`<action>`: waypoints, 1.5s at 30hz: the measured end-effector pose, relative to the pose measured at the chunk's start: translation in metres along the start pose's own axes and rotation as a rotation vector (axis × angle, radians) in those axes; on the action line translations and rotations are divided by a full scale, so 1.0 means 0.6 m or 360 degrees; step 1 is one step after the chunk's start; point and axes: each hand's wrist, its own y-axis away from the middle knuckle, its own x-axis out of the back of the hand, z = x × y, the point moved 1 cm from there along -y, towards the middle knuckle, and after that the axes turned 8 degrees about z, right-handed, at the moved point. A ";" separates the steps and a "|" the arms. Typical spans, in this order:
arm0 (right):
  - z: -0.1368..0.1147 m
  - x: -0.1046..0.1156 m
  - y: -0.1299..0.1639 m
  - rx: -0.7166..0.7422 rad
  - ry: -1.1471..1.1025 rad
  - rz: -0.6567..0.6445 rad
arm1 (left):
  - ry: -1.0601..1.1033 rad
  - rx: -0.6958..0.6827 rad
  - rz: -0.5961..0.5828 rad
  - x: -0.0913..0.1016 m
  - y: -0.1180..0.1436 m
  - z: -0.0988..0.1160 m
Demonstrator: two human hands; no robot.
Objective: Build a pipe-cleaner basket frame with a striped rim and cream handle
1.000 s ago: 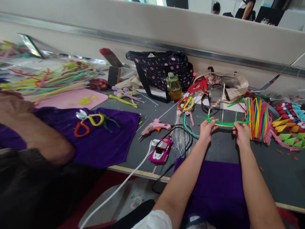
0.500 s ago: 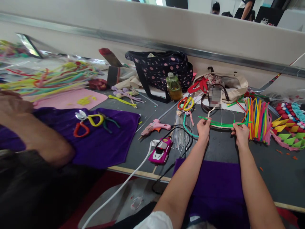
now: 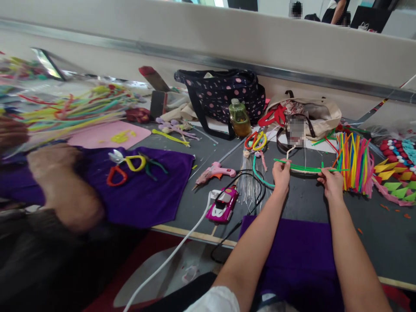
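Note:
My left hand (image 3: 281, 175) pinches the left end of several green pipe cleaners (image 3: 305, 168). At their right part my right hand (image 3: 332, 182) is closed on the same pipe cleaners, so they stretch level between my hands above the dark table. A pale strip runs just under the green ones. Left of my left hand a teal pipe cleaner (image 3: 260, 175) lies beside a bundle of thin wires (image 3: 247, 186). Just right of my right hand is a bundle of multicoloured pipe cleaners (image 3: 354, 167).
A pink glue gun (image 3: 216, 171), a magenta car-shaped power socket (image 3: 223, 204) and its white cord (image 3: 172, 255) lie left of me. Further left, a co-worker's arm (image 3: 61, 186) rests on purple cloth near scissors (image 3: 125, 164). Bags (image 3: 224, 97) and a bottle (image 3: 239, 118) stand behind.
The view has shifted slightly, so things sit a little further right. A co-worker's hand on the left has come into clearer view over the purple cloth. My hands keep their hold.

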 end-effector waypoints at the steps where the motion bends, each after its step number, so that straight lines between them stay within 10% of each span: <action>1: 0.000 0.000 0.000 0.0009 0.0007 -0.0003 | -0.0039 -0.0038 0.0019 0.002 0.001 0.003; 8: 0.001 0.002 0.000 0.0233 0.0279 0.0027 | -0.0209 -0.0066 -0.0087 0.008 0.006 0.022; 15: -0.010 0.012 -0.002 0.0964 0.1089 -0.0003 | -0.0230 -0.0103 -0.0335 -0.002 0.013 0.025; 24: -0.027 -0.010 0.039 0.0962 0.0989 -0.0326 | -0.0183 -0.0151 -0.0416 -0.004 0.025 0.033; 33: -0.050 -0.023 0.067 0.1566 0.1136 -0.0363 | -0.0270 -0.0592 -0.0448 -0.003 0.045 0.070; 45: -0.055 -0.037 0.091 0.1614 0.1153 -0.0467 | 0.0010 -0.0452 -0.0549 -0.009 0.061 0.079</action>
